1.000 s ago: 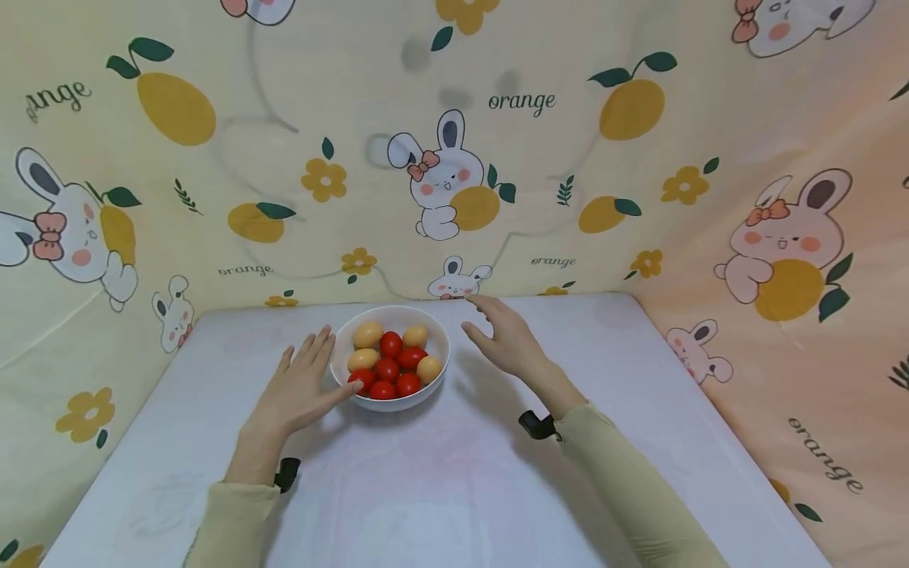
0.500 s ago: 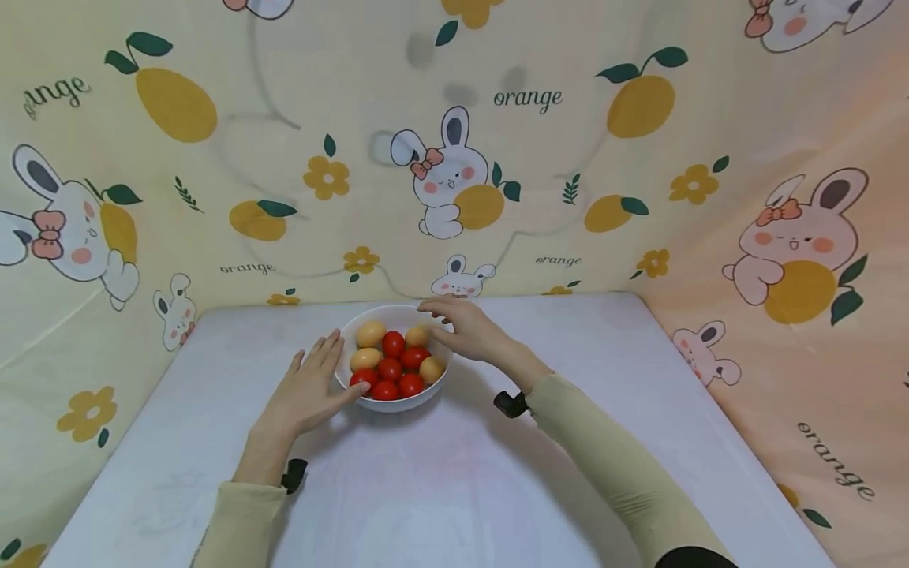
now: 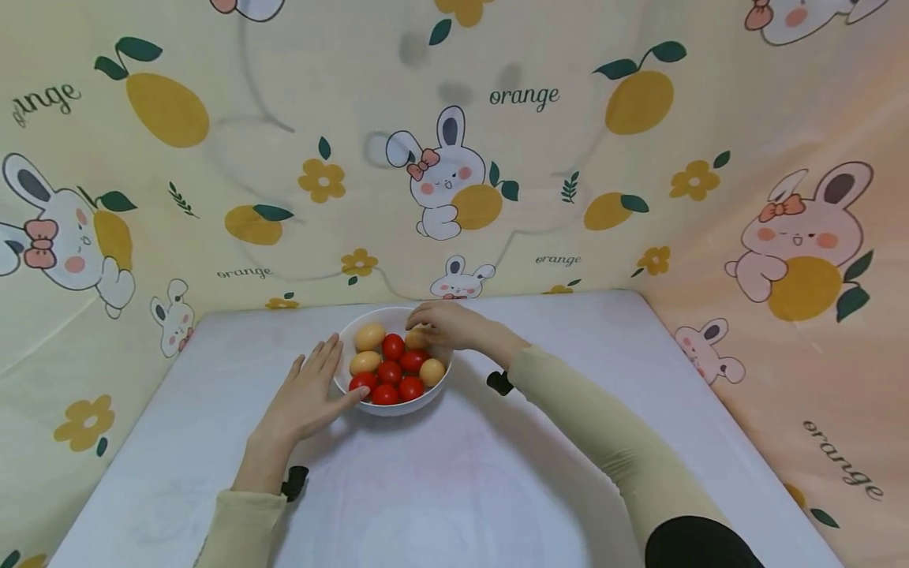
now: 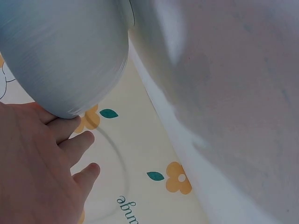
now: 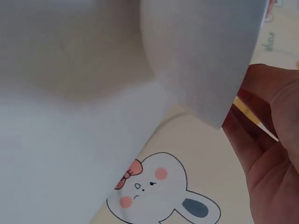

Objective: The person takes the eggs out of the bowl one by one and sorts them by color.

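Note:
A white bowl point(image 3: 394, 410) holds several red cherry tomatoes point(image 3: 389, 371) and several pale-yellow oval fruits point(image 3: 370, 337). My left hand point(image 3: 301, 398) rests along the bowl's left side, fingers fairly straight, thumb over the near-left rim by a red tomato. In the left wrist view its fingertips point(image 4: 72, 120) meet the bowl's outer wall point(image 4: 70, 51). From the far right, my right hand point(image 3: 454, 325) reaches over the rim, its bent fingers around a yellow fruit point(image 3: 416, 340) at the back right. The bowl wall point(image 5: 205, 56) hides those fingertips in the right wrist view; I cannot tell whether they grip.
The bowl stands toward the back of a white table point(image 3: 440, 489). A cloth printed with rabbits and oranges point(image 3: 319, 102) hangs behind and at both sides. Small black devices sit at both wrists, and a black round shape point(image 3: 699, 544) overlaps the right sleeve.
My right hand has moved left from beside the bowl to over its back-right rim, its fingers lowered onto a yellow fruit. My left hand stays at the bowl's left side.

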A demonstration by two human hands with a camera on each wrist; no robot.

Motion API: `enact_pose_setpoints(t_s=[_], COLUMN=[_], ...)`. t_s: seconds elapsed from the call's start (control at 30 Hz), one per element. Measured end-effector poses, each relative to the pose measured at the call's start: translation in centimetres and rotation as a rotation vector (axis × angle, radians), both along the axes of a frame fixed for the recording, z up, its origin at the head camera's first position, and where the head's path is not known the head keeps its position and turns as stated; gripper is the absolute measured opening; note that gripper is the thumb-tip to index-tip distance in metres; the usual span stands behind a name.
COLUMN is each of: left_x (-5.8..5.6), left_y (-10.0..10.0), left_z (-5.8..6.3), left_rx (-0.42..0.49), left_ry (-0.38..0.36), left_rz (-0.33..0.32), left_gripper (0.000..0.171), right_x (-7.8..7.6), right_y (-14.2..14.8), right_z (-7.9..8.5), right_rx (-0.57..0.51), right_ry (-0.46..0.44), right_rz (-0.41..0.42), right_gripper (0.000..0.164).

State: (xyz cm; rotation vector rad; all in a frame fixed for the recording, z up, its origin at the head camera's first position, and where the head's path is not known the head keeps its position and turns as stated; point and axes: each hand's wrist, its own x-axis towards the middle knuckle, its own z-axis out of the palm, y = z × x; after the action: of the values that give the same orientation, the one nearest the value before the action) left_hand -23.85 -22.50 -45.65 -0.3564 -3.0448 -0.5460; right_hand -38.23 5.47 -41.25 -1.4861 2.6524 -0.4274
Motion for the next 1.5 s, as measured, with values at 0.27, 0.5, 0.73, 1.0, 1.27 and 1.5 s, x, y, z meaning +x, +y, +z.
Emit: enact_pose_setpoints(t_s=[0.27, 0.5, 0.73, 1.0, 1.27, 1.5], left_x=[0.1, 0.1, 0.0, 0.1, 0.3, 0.2], left_y=[0.0, -0.2, 0.0, 0.0, 0.0, -0.1], left_z=[0.4, 0.0, 0.0, 0.0, 0.0, 0.1], left_rx=[0.006, 0.001, 0.005, 0.003, -0.002, -0.012], left_ry=[0.008, 0.011, 0.015, 0.017, 0.024, 0.027], left_rz=[0.004, 0.001, 0.001, 0.003, 0.0, 0.001], left_gripper=[0.108, 0.107, 0.106, 0.104, 0.105, 0.105], right_x=[-1.2, -1.5, -1.7, -1.4, -1.2, -1.0], right_y=[-1.3, -2.4, -2.5, -2.7, -2.5, -2.0], right_z=[0.6, 0.2, 0.0, 0.3, 0.2, 0.1], right_rx=[0.117, 0.159, 0.211, 0.281, 0.279, 0.224], right_ry=[0.042, 0.031, 0.072, 0.081, 0.07, 0.054], right_rz=[0.097, 0.156, 0.185, 0.164, 0.162, 0.131], right_gripper=[0.026, 0.018, 0.018, 0.028, 0.026, 0.025])
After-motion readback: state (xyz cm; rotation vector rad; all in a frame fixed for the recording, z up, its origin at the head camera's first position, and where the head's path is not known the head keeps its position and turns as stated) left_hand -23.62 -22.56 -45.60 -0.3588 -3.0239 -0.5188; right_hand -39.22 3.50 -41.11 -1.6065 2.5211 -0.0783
